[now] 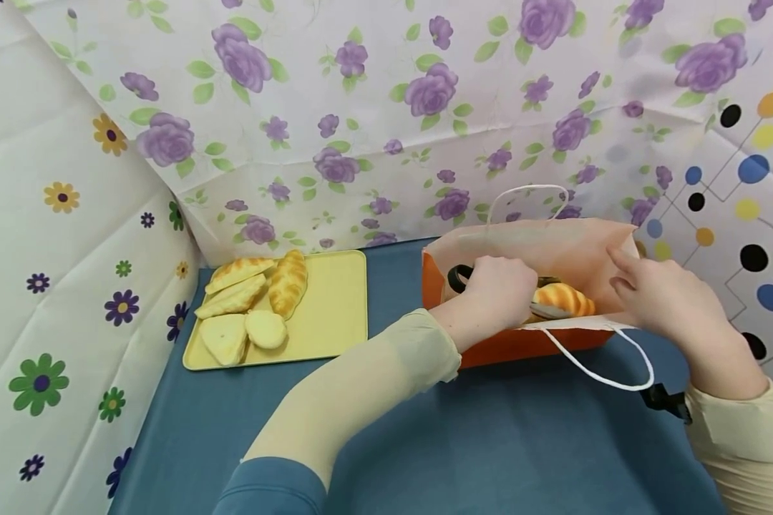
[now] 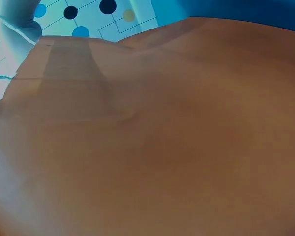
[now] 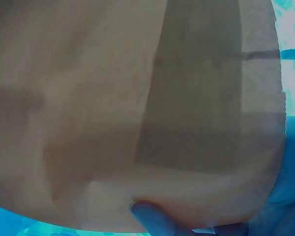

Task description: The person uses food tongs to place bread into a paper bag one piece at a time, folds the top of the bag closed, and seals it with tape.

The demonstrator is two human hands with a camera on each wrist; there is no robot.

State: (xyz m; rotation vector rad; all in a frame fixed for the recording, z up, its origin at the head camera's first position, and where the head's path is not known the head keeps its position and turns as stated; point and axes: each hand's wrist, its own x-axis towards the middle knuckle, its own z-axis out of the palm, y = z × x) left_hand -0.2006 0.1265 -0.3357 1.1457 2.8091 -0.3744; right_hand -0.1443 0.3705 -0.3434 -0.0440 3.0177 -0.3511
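Note:
My left hand (image 1: 499, 286) reaches into an orange paper bag (image 1: 515, 348) with a pale inside and white cord handles. It grips what looks like tongs, with a black loop handle (image 1: 459, 277) on one side and a grey metal end (image 1: 550, 311) on the other. That metal end lies against a striped golden bread roll (image 1: 568, 299) inside the bag. At the bag's right end, my right hand (image 1: 673, 297) holds the rim, thumb and fingers on the paper. The bag's brownish wall (image 2: 162, 132) fills most of the left wrist view and hides the left fingers.
A yellow tray (image 1: 328, 307) stands left of the bag on the blue tablecloth (image 1: 464, 443). Several bread pieces lie on it, including a braided roll (image 1: 288, 285) and a pale round bun (image 1: 266, 329). Patterned sheets (image 1: 335, 129) hang behind and at both sides.

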